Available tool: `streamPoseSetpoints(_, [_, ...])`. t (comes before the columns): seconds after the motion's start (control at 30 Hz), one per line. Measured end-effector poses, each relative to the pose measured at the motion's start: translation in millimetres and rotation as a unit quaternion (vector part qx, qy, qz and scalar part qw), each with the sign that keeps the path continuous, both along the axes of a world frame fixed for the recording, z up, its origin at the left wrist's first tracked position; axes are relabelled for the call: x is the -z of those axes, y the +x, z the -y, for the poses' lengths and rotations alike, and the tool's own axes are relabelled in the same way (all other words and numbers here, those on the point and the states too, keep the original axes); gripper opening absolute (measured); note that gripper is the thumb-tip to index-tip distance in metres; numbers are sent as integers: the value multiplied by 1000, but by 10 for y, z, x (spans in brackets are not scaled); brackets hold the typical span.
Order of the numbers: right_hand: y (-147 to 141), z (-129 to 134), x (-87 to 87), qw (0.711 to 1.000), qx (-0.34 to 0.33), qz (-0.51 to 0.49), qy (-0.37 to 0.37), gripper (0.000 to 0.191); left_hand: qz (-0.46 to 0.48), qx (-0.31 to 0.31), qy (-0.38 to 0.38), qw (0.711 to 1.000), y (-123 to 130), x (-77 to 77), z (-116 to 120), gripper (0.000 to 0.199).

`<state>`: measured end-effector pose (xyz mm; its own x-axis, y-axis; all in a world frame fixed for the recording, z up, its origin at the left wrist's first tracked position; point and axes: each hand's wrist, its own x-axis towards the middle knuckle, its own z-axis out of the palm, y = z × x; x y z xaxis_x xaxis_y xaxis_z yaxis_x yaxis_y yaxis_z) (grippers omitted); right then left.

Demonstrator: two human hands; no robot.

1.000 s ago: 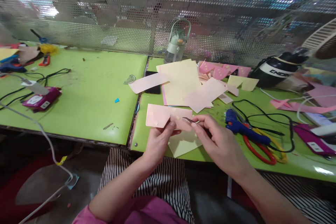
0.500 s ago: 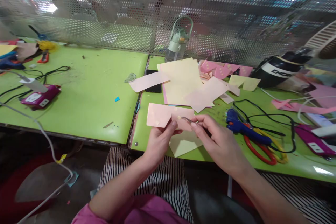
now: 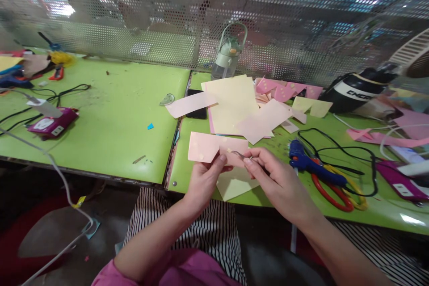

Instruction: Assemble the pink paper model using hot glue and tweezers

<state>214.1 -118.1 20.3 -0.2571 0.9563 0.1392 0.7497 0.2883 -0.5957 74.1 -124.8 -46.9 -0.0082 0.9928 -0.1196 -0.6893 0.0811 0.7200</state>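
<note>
Left hand (image 3: 203,185) pinching the pink card (image 3: 203,146), right hand (image 3: 278,181) pinching a thin pointed tool (image 3: 239,155) over it, and one slip could crease that card

Dim floor (image 3: 105,228), glare on green tabletop (image 3: 385,211)

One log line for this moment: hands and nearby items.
Left hand: holds pink paper | Right hand: holds thin tool, tip over paper | On table: yellow paper, blue tool
</note>
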Motion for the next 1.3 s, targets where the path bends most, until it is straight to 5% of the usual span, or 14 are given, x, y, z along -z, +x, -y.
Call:
streamPoseSetpoints(1.0, [-84,38,171,965,2,-203,-167,23,-1,2,-2,1000,10,12,-1,24])
streamPoseSetpoints(1.3, [-38,57,160,980,52,-163,-102,23,0,3,-8,1000,5,-6,12,25])
